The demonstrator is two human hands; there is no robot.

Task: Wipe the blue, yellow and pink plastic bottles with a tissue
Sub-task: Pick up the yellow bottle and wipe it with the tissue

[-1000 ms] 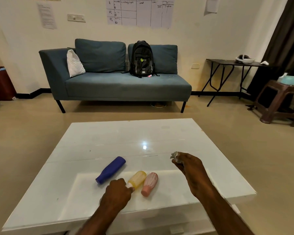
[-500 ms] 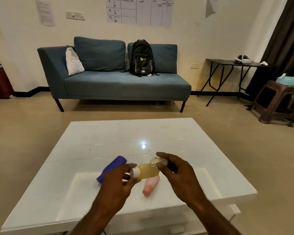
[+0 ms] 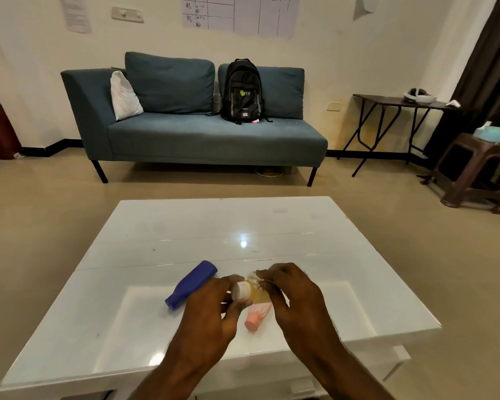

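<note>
I hold the yellow bottle (image 3: 257, 296) just above the white table (image 3: 185, 226). My left hand (image 3: 211, 310) grips its white-capped end. My right hand (image 3: 295, 295) presses a crumpled white tissue (image 3: 253, 276) onto the top of the bottle's body, and most of that body is hidden by my fingers. The blue bottle (image 3: 191, 284) lies on its side on the table, left of my hands. Below and between my hands, the pink bottle (image 3: 257, 314) lies flat with its cap toward me.
The table's near edge (image 3: 70, 379) runs just under my forearms. A blue sofa (image 3: 202, 137) with a black backpack (image 3: 244, 92) stands beyond the table. A dark folding table (image 3: 399, 102) and a brown stool (image 3: 474, 168) are at the right.
My left hand picked the yellow bottle up from the table. My right hand came in from the right with the tissue and now holds it against the bottle.
</note>
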